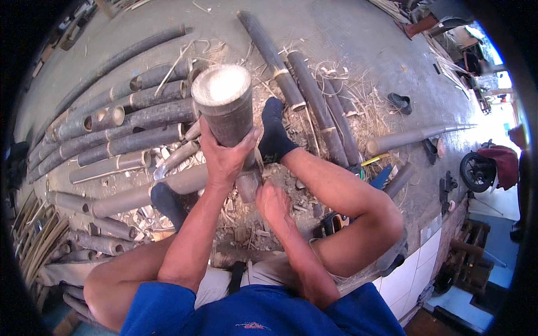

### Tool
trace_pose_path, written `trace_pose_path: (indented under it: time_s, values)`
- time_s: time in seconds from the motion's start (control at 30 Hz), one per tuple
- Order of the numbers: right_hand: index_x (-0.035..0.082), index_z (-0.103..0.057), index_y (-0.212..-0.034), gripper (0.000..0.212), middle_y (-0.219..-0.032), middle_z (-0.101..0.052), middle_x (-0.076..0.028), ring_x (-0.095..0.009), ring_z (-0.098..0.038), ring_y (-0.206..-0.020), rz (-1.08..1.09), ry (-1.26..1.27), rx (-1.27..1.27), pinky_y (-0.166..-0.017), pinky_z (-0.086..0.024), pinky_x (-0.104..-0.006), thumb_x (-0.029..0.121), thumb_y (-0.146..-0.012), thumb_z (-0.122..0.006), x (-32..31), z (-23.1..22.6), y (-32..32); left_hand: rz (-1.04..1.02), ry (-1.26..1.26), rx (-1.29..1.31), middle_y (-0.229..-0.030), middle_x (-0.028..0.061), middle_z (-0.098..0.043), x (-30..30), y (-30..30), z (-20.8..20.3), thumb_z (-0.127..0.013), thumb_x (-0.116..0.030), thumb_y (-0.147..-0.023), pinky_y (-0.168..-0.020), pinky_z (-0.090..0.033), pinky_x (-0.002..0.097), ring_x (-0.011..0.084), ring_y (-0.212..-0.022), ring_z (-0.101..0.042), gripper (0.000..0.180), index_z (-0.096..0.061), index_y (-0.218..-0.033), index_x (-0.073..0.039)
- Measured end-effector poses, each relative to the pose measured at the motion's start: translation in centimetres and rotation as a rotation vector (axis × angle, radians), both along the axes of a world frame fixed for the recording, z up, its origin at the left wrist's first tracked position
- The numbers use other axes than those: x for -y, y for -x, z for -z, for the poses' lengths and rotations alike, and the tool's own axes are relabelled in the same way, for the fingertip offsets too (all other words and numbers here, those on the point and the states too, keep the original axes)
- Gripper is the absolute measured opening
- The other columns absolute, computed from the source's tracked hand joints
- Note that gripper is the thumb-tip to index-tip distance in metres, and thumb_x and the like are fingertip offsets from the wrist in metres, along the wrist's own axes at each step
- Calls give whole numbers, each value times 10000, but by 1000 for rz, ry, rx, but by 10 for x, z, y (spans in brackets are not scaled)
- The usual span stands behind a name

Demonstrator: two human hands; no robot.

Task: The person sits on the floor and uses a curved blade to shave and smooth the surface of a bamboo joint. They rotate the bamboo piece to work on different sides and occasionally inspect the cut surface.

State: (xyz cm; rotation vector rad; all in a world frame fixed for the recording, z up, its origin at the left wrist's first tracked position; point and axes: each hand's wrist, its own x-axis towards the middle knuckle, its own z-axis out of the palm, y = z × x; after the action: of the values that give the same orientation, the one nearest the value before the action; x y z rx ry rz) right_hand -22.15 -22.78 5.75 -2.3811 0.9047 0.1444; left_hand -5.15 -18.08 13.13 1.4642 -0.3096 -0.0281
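A thick, dark-skinned bamboo section rises in front of me, its pale, dished end facing up. My left hand is wrapped round its lower part, thumb and fingers on either side. My right hand is closed in a fist, lower and to the right; what it holds, if anything, is hidden. Just left of that fist lies a short brown bamboo piece. My feet, in dark socks, are on either side: the right foot beside the held bamboo, the left foot against a long pole.
Long dark bamboo poles lie in rows at left, more poles ahead. Shavings litter the floor. An orange-and-black handled tool lies by my right leg. A sandal and a wheel stand at right.
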Motion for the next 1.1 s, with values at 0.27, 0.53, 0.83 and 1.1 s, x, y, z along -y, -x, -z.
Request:
trace_pose_path:
  time_s: [0.27, 0.53, 0.83, 1.1]
  values:
    - [-48, -690, -931, 296, -778, -676, -319, -512, -683, -779, 49, 34, 152, -713, -548, -588, 214, -979, -561, 3, 3, -10, 30, 43, -19, -1157, 109, -666, 0, 1, -4, -939, -182, -716, -918, -518, 340, 176, -1018, -636, 738, -503, -1286, -11]
    - [-63, -646, -988, 241, -854, -683, -329, -528, -679, -826, -58, -103, -87, -721, -543, -589, 158, -955, -556, -19, 7, 24, 41, 19, 33, -1154, 101, -658, 2, -5, -8, -930, -180, -726, -936, -511, 339, 178, -1034, -636, 711, -504, -1272, -19]
    - [-6, -626, -1048, 185, -931, -710, -306, -489, -708, -874, -51, -91, 67, -749, -555, -592, 91, -910, -551, -48, 34, -37, 64, 46, 14, -1192, 111, -654, -2, -1, -6, -935, -175, -720, -963, -505, 354, 193, -1056, -636, 762, -478, -1309, -14]
    - [-27, -626, -1010, 192, -867, -680, -339, -529, -677, -844, -77, -163, -38, -762, -538, -608, 129, -929, -548, -51, 12, 6, 22, -89, -19, -1211, 136, -663, 1, -7, -5, -929, -210, -736, -949, -518, 375, 210, -1064, -646, 767, -455, -1307, -14]
